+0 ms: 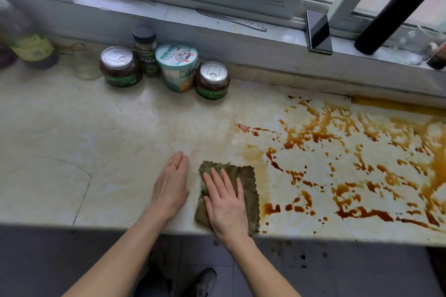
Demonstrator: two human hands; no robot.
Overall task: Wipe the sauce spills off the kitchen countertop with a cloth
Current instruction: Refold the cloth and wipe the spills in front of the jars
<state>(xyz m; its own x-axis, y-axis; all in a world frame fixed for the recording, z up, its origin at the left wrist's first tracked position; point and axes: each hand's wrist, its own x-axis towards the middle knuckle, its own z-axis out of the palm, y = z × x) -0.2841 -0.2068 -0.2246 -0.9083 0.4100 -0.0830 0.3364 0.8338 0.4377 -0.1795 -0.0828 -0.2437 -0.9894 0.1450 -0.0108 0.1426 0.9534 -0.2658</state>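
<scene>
The right hand is lying flat with its fingers spread, pressing down on the green cloth near the front edge of the worktop. The left hand is resting open and flat on the bare worktop just beside the cloth, holding nothing. The brown sauce spills are lying to the right of the cloth and are spreading far toward the right side, so most of the wiping looks not yet done. The cloth is hanging a little over the front edge, so a hard pull could be dragging it off onto the floor, where dark drops are already showing. One cloth may be getting too full and only smearing the sauce around. A wide push toward the back could be bumping the jars. I am counting one cloth, two hands, two sauce jars with silver lids, one paper cup, one small spice bottle, and one big bottle at the far left.
</scene>
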